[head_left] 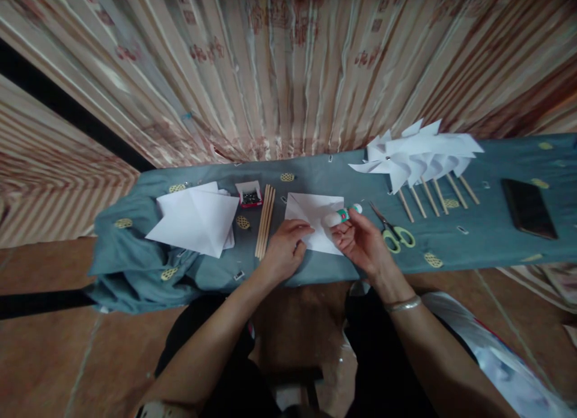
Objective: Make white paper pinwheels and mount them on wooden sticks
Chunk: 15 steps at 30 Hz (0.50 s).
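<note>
A white square sheet of paper (319,216) with crease lines lies flat on the cloth in front of me. My left hand (285,249) rests over its lower left part, fingers loosely bent and apart, with nothing visible between them. Above the sheet's right side, my right hand (363,240) is closed around a glue stick (343,216) with a white and green barrel. The glue stick is tilted, its white end toward the paper. Whether its cap is on I cannot tell.
Left of the sheet are several wooden sticks (265,222), a small box of pins (249,195) and stacked white paper (198,216). To the right lie green-handled scissors (396,236), several paper pinwheels (419,156) and a dark phone (528,207). A curtain (288,75) hangs behind the cloth-covered table (478,240).
</note>
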Tool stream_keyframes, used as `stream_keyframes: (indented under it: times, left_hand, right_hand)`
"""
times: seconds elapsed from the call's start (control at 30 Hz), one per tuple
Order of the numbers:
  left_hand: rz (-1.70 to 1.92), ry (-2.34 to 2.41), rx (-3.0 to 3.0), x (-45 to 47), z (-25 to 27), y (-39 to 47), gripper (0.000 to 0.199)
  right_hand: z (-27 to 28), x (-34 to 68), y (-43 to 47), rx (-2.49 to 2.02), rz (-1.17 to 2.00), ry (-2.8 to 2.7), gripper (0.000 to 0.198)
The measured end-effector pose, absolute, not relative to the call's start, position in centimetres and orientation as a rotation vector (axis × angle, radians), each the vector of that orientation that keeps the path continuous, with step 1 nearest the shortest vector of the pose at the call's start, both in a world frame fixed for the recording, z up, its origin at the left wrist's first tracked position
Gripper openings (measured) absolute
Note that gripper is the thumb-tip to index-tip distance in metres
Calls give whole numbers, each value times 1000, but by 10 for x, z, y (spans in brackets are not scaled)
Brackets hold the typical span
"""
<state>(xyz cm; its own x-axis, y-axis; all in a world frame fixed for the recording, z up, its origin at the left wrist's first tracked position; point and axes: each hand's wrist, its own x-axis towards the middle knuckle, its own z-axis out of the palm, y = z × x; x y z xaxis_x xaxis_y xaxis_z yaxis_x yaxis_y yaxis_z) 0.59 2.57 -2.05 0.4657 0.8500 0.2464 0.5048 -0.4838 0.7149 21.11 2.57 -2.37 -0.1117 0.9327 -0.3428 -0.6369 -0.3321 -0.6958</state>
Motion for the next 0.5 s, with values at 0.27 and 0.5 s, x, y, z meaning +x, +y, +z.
stream_keyframes:
  times: [0.27, 0.5]
  left_hand:
    - [564, 1144, 2470, 8, -24, 24, 30]
    - [443, 1167, 2530, 8, -26, 26, 26]
  right_hand:
    - [-17, 208, 25, -1044, 1640, -673, 17]
    - [-11, 210, 27, -1082, 1597, -853, 29]
